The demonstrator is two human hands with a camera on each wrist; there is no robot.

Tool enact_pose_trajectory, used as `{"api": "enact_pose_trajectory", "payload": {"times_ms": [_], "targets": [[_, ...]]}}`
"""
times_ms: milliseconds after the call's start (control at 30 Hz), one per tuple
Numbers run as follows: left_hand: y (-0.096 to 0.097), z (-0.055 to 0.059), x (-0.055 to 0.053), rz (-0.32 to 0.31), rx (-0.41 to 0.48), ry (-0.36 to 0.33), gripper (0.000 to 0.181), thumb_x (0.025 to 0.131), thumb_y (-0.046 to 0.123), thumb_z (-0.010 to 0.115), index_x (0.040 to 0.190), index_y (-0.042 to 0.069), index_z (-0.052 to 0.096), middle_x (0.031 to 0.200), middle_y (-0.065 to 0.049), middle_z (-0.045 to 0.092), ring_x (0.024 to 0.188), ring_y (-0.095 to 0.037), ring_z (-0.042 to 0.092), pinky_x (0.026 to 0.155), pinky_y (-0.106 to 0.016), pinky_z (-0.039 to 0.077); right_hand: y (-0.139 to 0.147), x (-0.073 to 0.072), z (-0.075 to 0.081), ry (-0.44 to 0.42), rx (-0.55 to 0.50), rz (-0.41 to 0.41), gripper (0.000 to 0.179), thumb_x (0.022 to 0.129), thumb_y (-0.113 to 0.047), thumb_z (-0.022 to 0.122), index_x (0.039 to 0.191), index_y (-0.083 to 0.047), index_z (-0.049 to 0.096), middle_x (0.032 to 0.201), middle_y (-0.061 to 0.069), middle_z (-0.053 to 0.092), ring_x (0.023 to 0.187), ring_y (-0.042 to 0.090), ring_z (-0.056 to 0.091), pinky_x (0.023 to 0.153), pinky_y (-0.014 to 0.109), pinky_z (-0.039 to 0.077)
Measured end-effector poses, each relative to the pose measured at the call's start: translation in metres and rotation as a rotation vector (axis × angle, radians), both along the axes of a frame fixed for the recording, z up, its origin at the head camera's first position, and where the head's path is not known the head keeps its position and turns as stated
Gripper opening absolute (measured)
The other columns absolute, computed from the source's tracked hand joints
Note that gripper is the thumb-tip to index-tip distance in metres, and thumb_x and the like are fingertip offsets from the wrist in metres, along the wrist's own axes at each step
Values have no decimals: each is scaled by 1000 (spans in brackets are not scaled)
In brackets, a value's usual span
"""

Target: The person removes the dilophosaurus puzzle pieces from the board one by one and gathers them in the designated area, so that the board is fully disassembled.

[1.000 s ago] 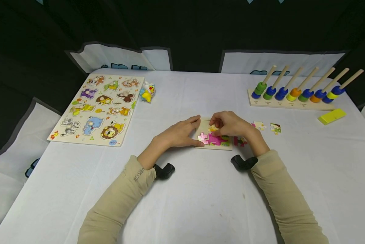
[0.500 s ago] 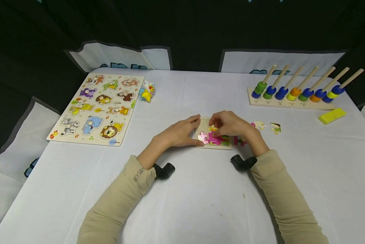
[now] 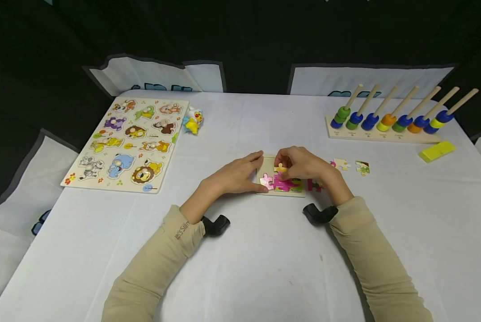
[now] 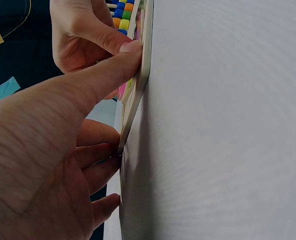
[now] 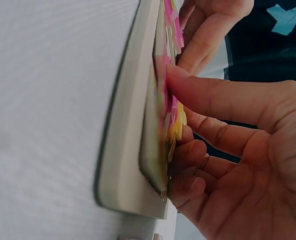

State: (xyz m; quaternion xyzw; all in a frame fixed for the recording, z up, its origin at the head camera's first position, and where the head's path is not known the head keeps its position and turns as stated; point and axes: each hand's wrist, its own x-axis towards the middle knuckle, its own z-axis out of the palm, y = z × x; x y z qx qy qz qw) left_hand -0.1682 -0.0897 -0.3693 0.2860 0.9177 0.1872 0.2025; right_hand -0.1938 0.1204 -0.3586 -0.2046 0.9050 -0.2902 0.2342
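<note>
A small wooden jigsaw board (image 3: 267, 163) lies mid-table, with pink, yellow and green puzzle pieces (image 3: 282, 185) in its recess. My left hand (image 3: 234, 175) rests against its left side, thumb on the near edge and fingers fairly straight at the far left corner. Over the board, my right hand (image 3: 303, 163) pinches a pink-and-yellow puzzle piece (image 3: 280, 168) between thumb and bent fingers. The right wrist view shows the thumb of that hand (image 5: 228, 102) against pink, the fingers beside yellow; how the piece sits is partly hidden.
Loose puzzle pieces (image 3: 362, 167) lie right of the board, some partly behind the right wrist. A wooden peg rack (image 3: 381, 135) with colored rings and a yellow block (image 3: 436, 152) stand farther right. An animal peg puzzle (image 3: 132, 147) and a small toy figure (image 3: 193, 121) are at left.
My right fingers have shifted very slightly, showing a bit more of the yellow piece. The left hand keeps its place, and the whole view has drifted a little.
</note>
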Motion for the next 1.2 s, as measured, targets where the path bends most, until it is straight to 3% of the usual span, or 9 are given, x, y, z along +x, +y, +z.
{"api": "enact_pose_trajectory", "payload": {"times_ms": [1200], "targets": [[1,-1,-1,3,5,8,90,86,50,67,151,3,25,162,-7,14,148,-23,20,120,-38,24,0,0,3,86,22,-18,24,73,-10,79,92,-7,65,81,8,61,78,23,51,70,32,41]]}}
